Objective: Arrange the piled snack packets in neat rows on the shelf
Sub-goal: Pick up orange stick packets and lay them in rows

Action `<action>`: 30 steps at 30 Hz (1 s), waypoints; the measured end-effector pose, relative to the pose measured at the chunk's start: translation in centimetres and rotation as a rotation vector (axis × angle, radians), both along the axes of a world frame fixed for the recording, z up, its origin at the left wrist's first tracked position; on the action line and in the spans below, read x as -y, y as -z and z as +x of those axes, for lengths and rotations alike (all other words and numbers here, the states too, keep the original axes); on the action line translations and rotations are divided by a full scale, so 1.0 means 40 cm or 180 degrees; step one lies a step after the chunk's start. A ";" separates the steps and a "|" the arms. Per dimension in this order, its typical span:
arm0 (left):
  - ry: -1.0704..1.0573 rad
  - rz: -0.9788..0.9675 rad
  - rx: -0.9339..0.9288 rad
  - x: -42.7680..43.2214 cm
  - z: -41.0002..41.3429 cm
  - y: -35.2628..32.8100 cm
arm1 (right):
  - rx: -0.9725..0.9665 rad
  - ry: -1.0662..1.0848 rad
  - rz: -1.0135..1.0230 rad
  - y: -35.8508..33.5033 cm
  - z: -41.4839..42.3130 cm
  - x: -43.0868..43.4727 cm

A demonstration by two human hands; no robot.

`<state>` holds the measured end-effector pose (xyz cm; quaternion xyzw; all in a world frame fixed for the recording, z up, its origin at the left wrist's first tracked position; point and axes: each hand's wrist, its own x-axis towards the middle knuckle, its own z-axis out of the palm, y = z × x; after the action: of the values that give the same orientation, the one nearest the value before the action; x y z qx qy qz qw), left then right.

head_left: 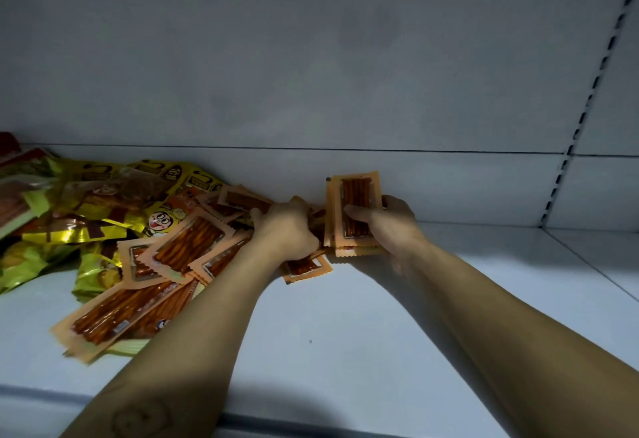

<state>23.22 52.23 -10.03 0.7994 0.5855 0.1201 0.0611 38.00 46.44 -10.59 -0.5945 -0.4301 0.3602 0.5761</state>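
A loose pile of orange snack packets (179, 247) with clear windows lies on the white shelf (345, 334), left of centre. My right hand (390, 223) grips a small upright stack of orange packets (352, 195) near the shelf's back wall, thumb across the front. My left hand (287, 226) rests curled on packets at the pile's right edge, fingers on one orange packet (242, 201); what it holds is partly hidden. Another small orange packet (306, 266) lies flat just below that hand.
Yellow-green foil snack bags (86, 209) are heaped at the far left, with red packs (14, 175) behind them. The grey back wall (311, 74) rises behind. A slotted upright (584, 109) divides the shelf from the bay on the right. The shelf's front lip (311, 420) is near me.
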 end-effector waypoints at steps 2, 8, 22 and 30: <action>0.0108 -0.0011 -0.0015 0.011 -0.007 0.004 | 0.0010 0.0010 0.0009 -0.001 0.004 0.003; 0.0263 0.0070 -0.0102 0.021 0.013 0.010 | -0.0024 0.0093 0.0030 0.000 0.010 0.003; -0.0435 -0.0275 0.0540 0.066 -0.127 -0.127 | -0.0188 -0.0057 0.0247 -0.029 0.007 0.026; -0.0732 -0.0526 -0.1359 0.130 -0.136 -0.047 | -0.0017 -0.0211 0.0197 -0.021 -0.032 0.033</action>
<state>17.78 47.03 -8.14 0.7272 0.6800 -0.0935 -0.0128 36.73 45.13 -9.76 -0.5609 -0.4589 0.3671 0.5831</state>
